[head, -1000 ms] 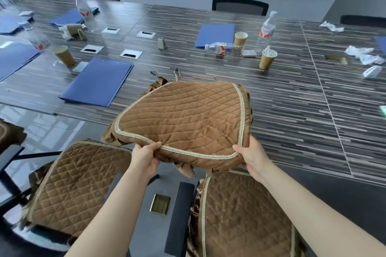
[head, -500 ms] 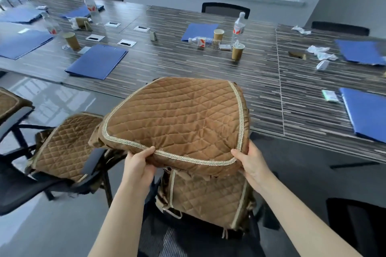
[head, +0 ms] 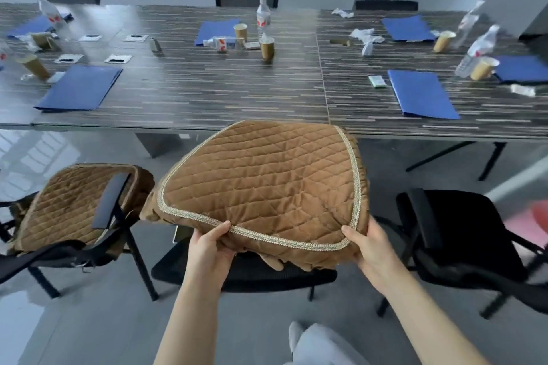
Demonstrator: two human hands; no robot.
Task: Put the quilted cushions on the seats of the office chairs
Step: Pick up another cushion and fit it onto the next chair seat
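Cushion [head: 267, 187] of brown quilted velvet, diamond-stitched and edged with pale gold braid, is held level over a black mesh office chair [head: 252, 272], whose seat it largely hides; whether the two touch cannot be told. Left hand [head: 207, 249] pinches the near edge, thumb on top, fingers tucked out of sight beneath. Right hand [head: 370, 249] clamps the near right corner the same way, fingers wrapped under the ruffled skirt. Both forearms run off the bottom edge.

To the left, a second cushion [head: 68, 204] lies on another chair's seat, partly crossed by a black armrest [head: 109, 201]. To the right stands a bare black chair [head: 462, 234], its far side blurred, with a pink smear at the frame edge that cannot be made out.

Beyond, the striped dark laminate conference table [head: 237, 92] carries blue folders [head: 80, 87], paper cups [head: 267, 47], water bottles [head: 262, 18] and crumpled tissues [head: 364, 35].

Half a second earlier the cushion hung over an already cushioned seat; now it sits over a bare mesh one, and the view has swung right along the table
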